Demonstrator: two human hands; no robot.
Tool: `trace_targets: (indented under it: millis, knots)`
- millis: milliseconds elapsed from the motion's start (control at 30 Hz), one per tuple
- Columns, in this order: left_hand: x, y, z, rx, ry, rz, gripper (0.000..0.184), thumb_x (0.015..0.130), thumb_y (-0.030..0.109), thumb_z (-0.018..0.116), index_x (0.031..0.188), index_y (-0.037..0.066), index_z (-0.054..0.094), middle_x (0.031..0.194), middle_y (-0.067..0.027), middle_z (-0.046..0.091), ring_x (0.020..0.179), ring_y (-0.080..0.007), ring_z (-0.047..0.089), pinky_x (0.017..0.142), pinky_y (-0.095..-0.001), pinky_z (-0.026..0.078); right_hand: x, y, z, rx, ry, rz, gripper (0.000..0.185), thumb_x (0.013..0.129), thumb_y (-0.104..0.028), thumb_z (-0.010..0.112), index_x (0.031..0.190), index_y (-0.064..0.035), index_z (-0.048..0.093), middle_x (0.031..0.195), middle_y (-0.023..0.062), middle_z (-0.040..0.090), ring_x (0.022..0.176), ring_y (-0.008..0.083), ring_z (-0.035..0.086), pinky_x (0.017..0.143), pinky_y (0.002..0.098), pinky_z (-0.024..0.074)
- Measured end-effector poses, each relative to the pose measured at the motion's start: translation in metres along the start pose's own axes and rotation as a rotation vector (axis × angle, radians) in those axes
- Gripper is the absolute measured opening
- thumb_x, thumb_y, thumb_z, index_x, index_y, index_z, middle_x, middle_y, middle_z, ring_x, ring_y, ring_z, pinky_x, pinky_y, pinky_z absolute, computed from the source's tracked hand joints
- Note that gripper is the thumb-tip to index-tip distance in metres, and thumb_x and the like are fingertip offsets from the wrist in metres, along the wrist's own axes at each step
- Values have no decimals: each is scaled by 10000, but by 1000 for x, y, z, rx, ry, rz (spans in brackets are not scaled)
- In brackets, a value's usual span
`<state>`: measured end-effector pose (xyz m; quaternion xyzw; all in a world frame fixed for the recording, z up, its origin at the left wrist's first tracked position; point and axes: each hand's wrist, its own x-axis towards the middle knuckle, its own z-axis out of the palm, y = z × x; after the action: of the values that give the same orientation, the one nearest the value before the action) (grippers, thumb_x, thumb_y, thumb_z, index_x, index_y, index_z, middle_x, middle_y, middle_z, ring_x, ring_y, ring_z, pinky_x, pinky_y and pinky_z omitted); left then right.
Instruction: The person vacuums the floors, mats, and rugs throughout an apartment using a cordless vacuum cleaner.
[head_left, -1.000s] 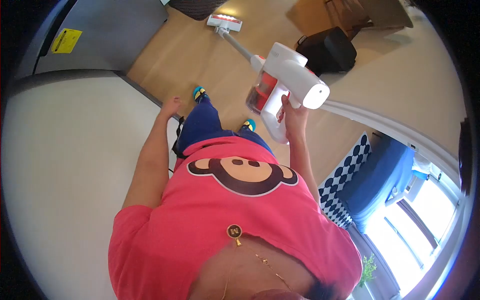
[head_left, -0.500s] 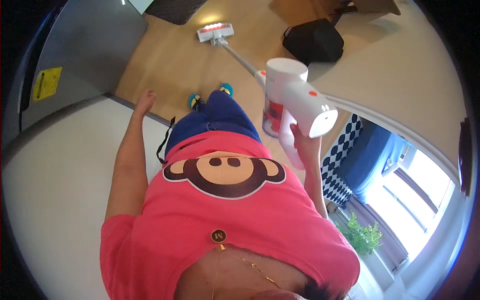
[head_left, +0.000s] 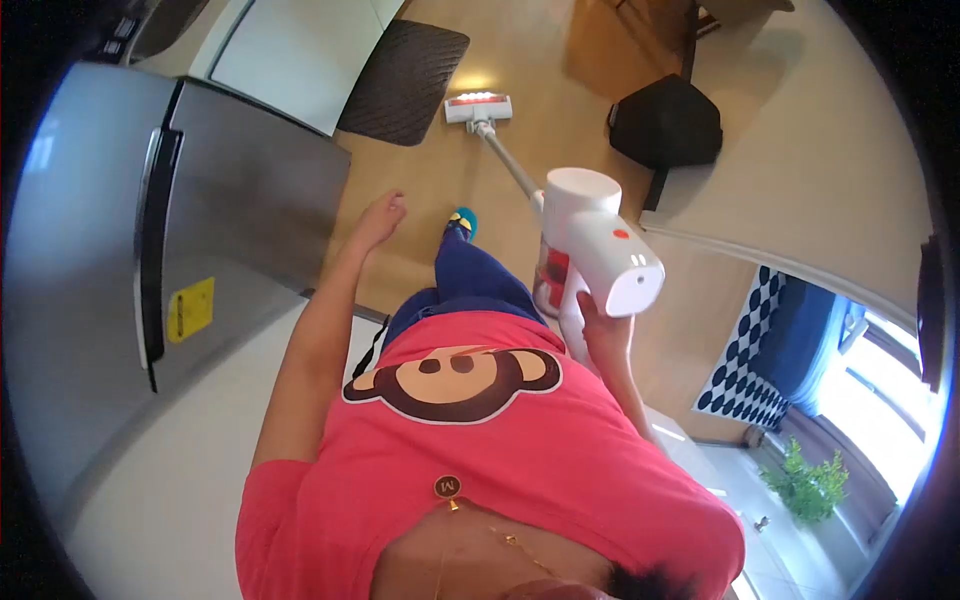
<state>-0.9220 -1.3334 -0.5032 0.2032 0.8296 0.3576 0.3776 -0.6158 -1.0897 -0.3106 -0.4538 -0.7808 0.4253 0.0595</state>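
My right hand (head_left: pixel 606 330) is wrapped round the handle of a white cordless stick vacuum cleaner (head_left: pixel 590 225). Its clear dust cup with red parts faces the floor side, and its tube slopes away from me. At the far end the floor head (head_left: pixel 478 108) lies on the wooden floor beside a dark mat, its front lights glowing. My left hand (head_left: pixel 380 220) hangs in the air over the floor, holding nothing, with loosely curled fingers partly apart. One foot in a blue and yellow slipper (head_left: pixel 461 222) shows ahead of my body; the other is hidden.
A grey fridge (head_left: pixel 250 190) with a yellow label stands on my left, beside a white cabinet (head_left: pixel 300 60). The dark quilted mat (head_left: pixel 405 85) lies ahead. A black angular object (head_left: pixel 667 122) stands at right by a wall edge. Farther right are a patterned rug (head_left: pixel 745 370) and a plant (head_left: pixel 808 480).
I have moved forward and the view has shifted, so more fridge, cabinet and mat show. My left hand has swung forward. The vacuum cleaner stays in my right hand, its floor head now near the mat.
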Motion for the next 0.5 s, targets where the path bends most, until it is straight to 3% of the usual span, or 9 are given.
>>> trace_targets:
  millis: [167, 200, 267, 367, 467, 500]
  knots:
    - [35, -4, -81, 178, -71, -183, 381, 818, 217, 504, 1134, 4, 519, 1049, -191, 588, 1000, -304, 556, 842, -361, 435, 99, -46, 96, 87, 71, -25, 348, 788, -218, 634, 1056, -20, 533, 678, 62, 553, 482, 126, 490, 423, 286, 406]
    - [45, -12, -84, 202, -119, -133, 388, 816, 225, 517, 1141, 13, 516, 1048, -188, 592, 995, -295, 562, 836, -358, 438, 115, -56, 108, 66, 27, 27, 370, 789, -236, 631, 1073, -19, 534, 732, 96, 596, 541, 169, 559, 476, 311, 450]
    - [71, -32, -93, 257, -220, -30, 403, 813, 240, 541, 1156, 30, 511, 1046, -182, 599, 985, -276, 573, 825, -353, 446, 149, -76, 136, -80, 89, -155, 444, 780, -279, 632, 1125, -22, 522, 929, 163, 626, 826, 266, 622, 678, 353, 486]
    - [89, -2, -99, 314, -275, -27, 405, 815, 253, 522, 1142, 14, 516, 1059, -179, 595, 981, -291, 574, 831, -355, 445, 179, -95, 167, -43, -38, 65, 427, 767, -324, 607, 1097, -57, 564, 1035, 211, 594, 1009, 346, 551, 785, 410, 451]
    - [125, -5, -99, 360, -323, 122, 413, 811, 267, 523, 1132, 6, 522, 1051, -181, 597, 980, -288, 576, 830, -351, 447, 162, -117, 175, 21, -56, 31, 409, 764, -305, 605, 1084, -53, 565, 1027, 214, 595, 1000, 352, 553, 777, 412, 454]
    - [130, -1, -104, 350, -339, 118, 413, 801, 261, 524, 1133, 17, 526, 1060, -188, 590, 993, -299, 567, 843, -357, 441, 153, -110, 188, 160, 29, -48, 403, 771, -287, 605, 1080, -33, 555, 1035, 220, 587, 1012, 367, 538, 794, 404, 447]
